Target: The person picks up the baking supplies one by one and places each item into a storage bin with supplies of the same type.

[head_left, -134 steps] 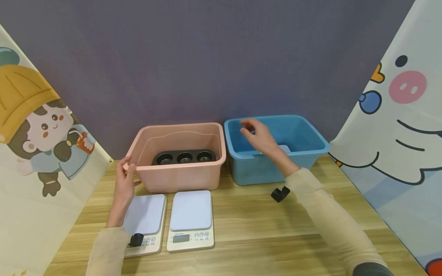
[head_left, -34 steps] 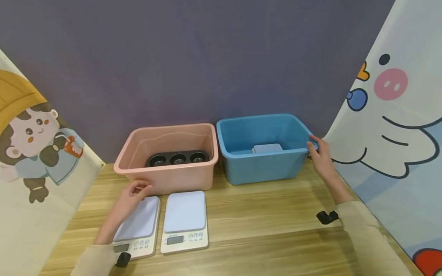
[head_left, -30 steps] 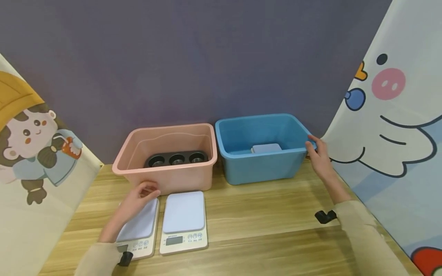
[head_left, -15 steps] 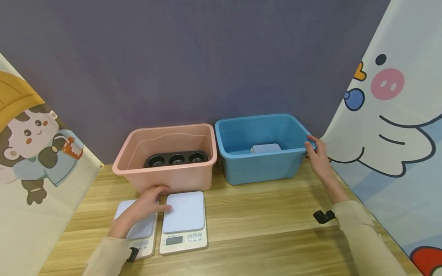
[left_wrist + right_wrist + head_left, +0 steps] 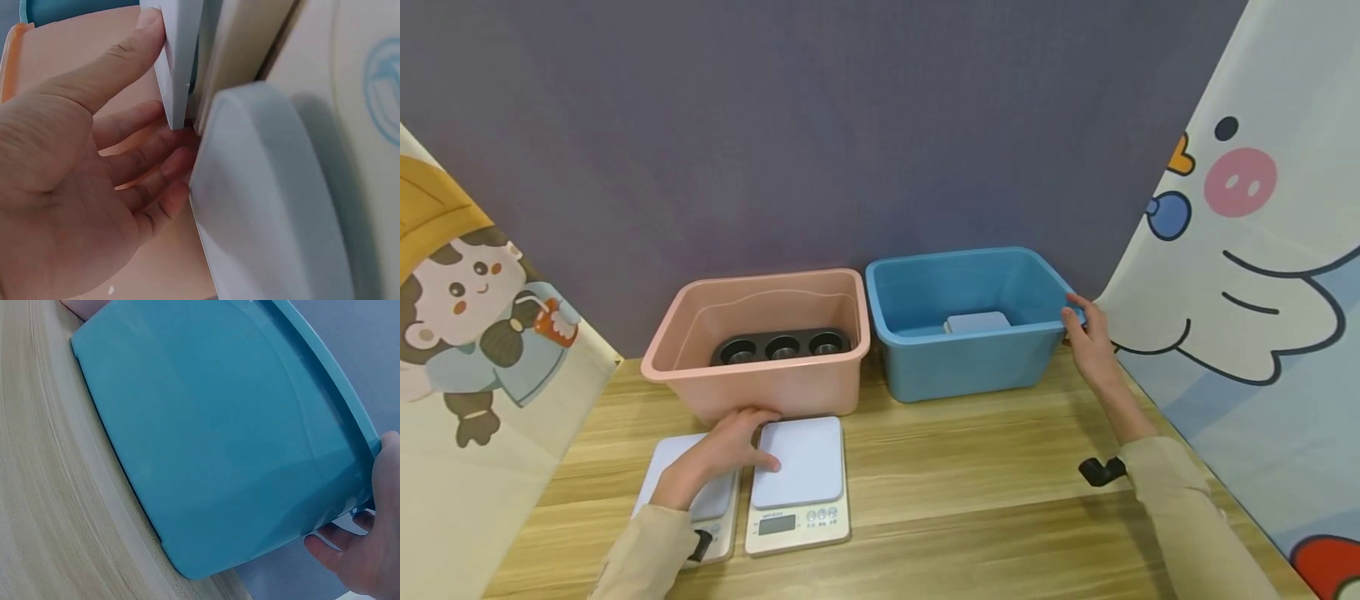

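- Pinching was what your left hand (image 5: 724,454) was doing: in the left wrist view the thumb (image 5: 119,59) lay on top of the thin white platform edge of the right-hand white kitchen scale (image 5: 800,486), with the other fingers (image 5: 147,159) curled underneath it.
- You had brought that hand across from the left-hand white kitchen scale (image 5: 664,471), over which it hovered a second earlier; by this moment the grip had settled on the neighbouring scale's near-left corner, which I judge meant that scale was the one you were about to lift.
- Your right hand (image 5: 1092,348) had not moved: its fingers (image 5: 375,550) wrapped the right rim of the blue plastic tub (image 5: 970,354), thumb on top.
- Both scales sat side by side on the wooden tabletop (image 5: 985,492), just in front of the pink plastic tub (image 5: 775,385), which held a dark muffin tray (image 5: 782,345).
- A pale flat slab (image 5: 976,322) lay inside the blue tub.
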Demonstrator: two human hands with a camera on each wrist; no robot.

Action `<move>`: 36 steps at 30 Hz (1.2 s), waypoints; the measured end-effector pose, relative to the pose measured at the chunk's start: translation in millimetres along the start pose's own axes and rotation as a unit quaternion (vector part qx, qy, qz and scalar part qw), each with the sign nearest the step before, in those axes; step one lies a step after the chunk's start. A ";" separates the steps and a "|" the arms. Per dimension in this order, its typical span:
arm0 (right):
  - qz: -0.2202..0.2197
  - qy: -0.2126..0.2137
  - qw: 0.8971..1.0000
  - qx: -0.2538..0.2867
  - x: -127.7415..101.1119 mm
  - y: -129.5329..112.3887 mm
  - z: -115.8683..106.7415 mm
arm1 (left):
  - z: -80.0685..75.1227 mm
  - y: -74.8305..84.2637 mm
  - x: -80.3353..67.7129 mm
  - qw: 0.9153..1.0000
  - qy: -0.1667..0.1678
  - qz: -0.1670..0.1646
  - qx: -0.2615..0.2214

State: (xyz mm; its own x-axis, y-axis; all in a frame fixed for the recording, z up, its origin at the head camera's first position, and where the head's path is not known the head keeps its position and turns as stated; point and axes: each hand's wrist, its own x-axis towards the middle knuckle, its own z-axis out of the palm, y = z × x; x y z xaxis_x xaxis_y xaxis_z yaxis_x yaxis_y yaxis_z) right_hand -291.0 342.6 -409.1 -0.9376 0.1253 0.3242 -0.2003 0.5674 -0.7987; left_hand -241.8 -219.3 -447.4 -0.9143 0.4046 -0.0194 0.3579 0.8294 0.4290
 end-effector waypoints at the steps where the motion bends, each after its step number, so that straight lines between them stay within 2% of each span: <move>1: 0.001 0.001 1.000 0.000 -0.1 -0.3 0.0 | -0.2 0.8 0.5 1.000 -0.003 -0.001 0.001; 4: 0.005 0.000 1.000 0.004 -2.3 -6.1 -0.5 | -0.5 3.9 1.9 1.000 -0.014 -0.004 0.005; 8: 0.000 -0.001 1.000 0.019 -9.7 -25.3 -0.3 | -1.0 7.6 2.8 0.999 -0.028 -0.011 0.018; 12: -0.006 -0.001 1.000 0.022 -16.5 -41.8 0.6 | -1.5 10.1 2.6 0.999 -0.028 -0.011 0.019; 16: -0.008 0.001 1.000 0.027 -15.5 -39.4 0.9 | -1.5 11.5 2.0 1.000 -0.020 -0.006 0.009; 19: -0.009 0.005 0.999 0.033 -9.8 -26.8 1.5 | -0.5 12.0 1.8 1.000 -0.015 -0.003 -0.002; 24: -0.005 0.011 1.000 0.026 -2.7 -4.8 3.8 | 2.4 13.7 3.2 0.999 -0.015 0.006 -0.049; 28: -0.008 0.013 0.999 0.030 -2.2 0.7 4.5 | 4.0 14.8 5.4 0.995 -0.026 0.017 -0.099; 36: -0.007 0.013 0.999 0.031 -3.0 -1.2 4.7 | 2.7 19.8 6.2 0.977 -0.041 0.026 -0.205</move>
State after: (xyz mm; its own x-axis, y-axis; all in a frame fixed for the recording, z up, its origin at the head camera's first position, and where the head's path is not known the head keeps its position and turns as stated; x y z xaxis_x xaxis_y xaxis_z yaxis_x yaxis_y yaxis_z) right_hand -289.3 337.8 -411.5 -0.9269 0.1397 0.3483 -0.2314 0.5179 -0.8236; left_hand -239.9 -199.4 -441.4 -0.8727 0.4853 -0.0531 0.2815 0.5891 0.7574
